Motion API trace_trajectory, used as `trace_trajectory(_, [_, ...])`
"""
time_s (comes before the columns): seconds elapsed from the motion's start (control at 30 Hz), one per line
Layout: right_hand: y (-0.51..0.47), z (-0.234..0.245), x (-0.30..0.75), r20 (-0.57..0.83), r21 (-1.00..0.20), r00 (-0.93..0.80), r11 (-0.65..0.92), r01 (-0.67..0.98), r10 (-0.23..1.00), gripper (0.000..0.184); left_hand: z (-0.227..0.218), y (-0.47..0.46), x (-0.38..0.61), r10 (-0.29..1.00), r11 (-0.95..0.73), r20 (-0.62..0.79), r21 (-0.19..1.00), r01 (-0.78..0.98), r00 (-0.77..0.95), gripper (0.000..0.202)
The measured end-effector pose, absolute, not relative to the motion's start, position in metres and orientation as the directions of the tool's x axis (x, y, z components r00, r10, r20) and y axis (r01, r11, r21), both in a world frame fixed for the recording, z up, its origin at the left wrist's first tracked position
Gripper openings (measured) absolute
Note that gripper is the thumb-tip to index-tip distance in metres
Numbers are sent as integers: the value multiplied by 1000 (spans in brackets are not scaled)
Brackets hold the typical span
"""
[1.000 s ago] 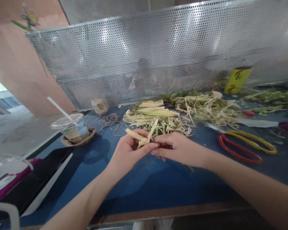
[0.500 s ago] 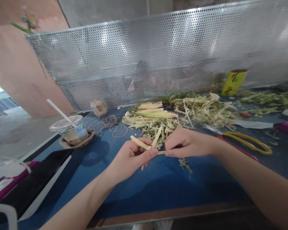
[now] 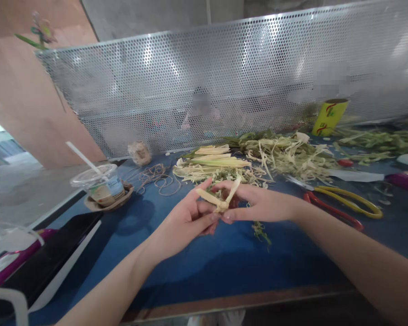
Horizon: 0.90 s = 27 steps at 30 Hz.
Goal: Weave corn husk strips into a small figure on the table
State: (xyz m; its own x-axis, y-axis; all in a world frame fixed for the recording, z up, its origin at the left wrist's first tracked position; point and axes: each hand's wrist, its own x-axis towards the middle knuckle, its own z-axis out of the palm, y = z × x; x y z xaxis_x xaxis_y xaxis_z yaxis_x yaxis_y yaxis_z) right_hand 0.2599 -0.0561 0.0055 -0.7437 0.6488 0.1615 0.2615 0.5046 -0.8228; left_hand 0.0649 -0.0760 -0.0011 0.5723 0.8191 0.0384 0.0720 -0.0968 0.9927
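Over the near middle of the table, my left hand [image 3: 182,225] and my right hand [image 3: 260,203] meet around a small piece of folded pale-yellow husk strips [image 3: 207,197]. Its two free ends spread upward in a V. Fingertips of both hands pinch it near the fold, partly hiding that spot. Just behind my hands lie bundled pale husk strips [image 3: 221,161] and chopped greenish plant bits. A small green scrap [image 3: 260,233] rests on the table below my right hand.
A heap of shredded husks [image 3: 289,154] lies behind, with yellow-and-red-handled scissors [image 3: 348,199] at right. Tangled twine [image 3: 156,176] and a plastic cup with straw [image 3: 102,188] stand left. A perforated metal screen [image 3: 197,81] closes the far edge, near a yellow tube [image 3: 329,118].
My right hand has moved left against my left hand, and its fingers now join the pinch at the fold. The strip previously stretched between the hands no longer shows.
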Motion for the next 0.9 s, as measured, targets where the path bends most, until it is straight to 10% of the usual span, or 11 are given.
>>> trace_trajectory(0.3, [-62,-9,241,303,-908,-678,419,8,670,16,-4,-75,67,909,-192,77,949,249,410,54])
trace_trajectory(0.63, [-61,-18,233,285,-909,-400,378,174,871,22,1,-80,71,932,-261,101,853,452,347,21])
trace_trajectory(0.9, [-59,-20,228,223,-964,-435,130,-233,873,23,3,-87,72,922,-200,40,900,388,384,21])
